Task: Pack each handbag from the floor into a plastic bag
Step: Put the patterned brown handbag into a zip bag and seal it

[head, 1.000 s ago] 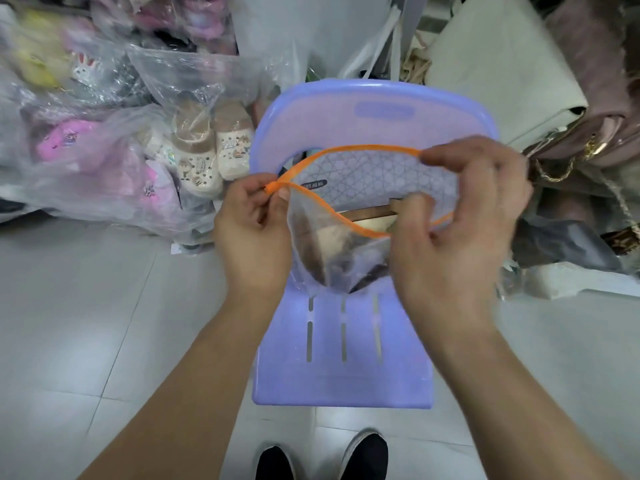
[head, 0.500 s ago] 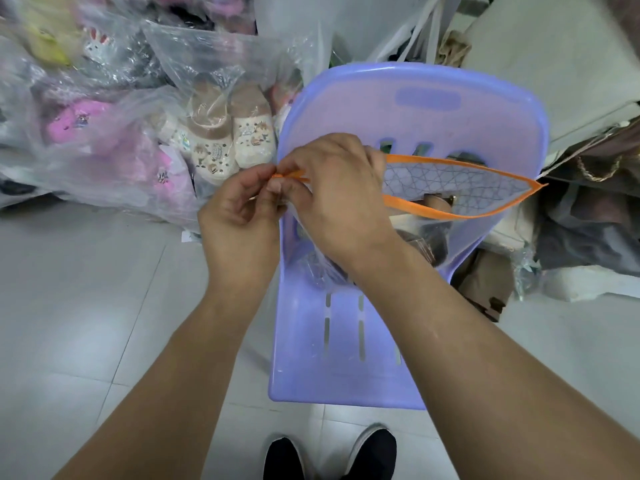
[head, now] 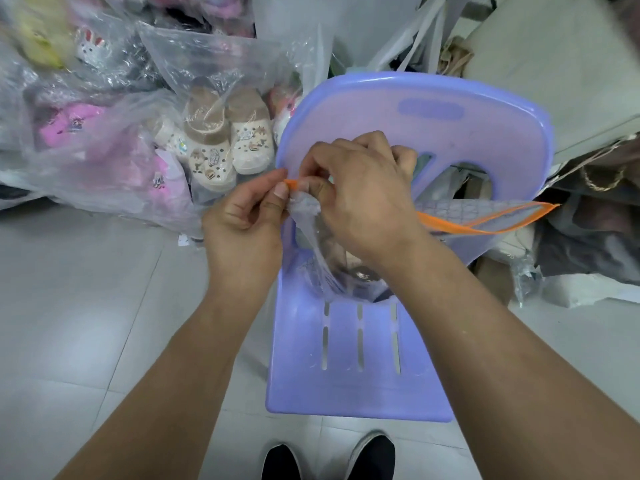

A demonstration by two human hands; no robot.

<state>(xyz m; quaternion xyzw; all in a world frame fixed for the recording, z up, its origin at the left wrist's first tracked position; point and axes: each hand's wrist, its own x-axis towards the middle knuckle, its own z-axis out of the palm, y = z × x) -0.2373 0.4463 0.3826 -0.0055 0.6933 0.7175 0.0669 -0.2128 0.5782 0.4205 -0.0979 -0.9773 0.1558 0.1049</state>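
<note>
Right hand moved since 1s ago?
Yes. The right hand went left along the orange strip, from the right side of the purple chair backrest to its left edge, beside the left hand.

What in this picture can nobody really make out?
Head view:
- Inside the plastic bag: brownish shape, covered by the right hand and crumpled plastic.
- The orange strip, left end: mostly hidden by the left hand and right hand.
- A yellow bundle, top left: blurred.
- A chain-strapped bag: cut off by the right edge.

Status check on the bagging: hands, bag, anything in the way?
Left hand and right hand both pinching plastic bag at the left end of its orange strip. Handbag inside, mouth open at right. Purple chair underneath, nothing blocking.
</note>
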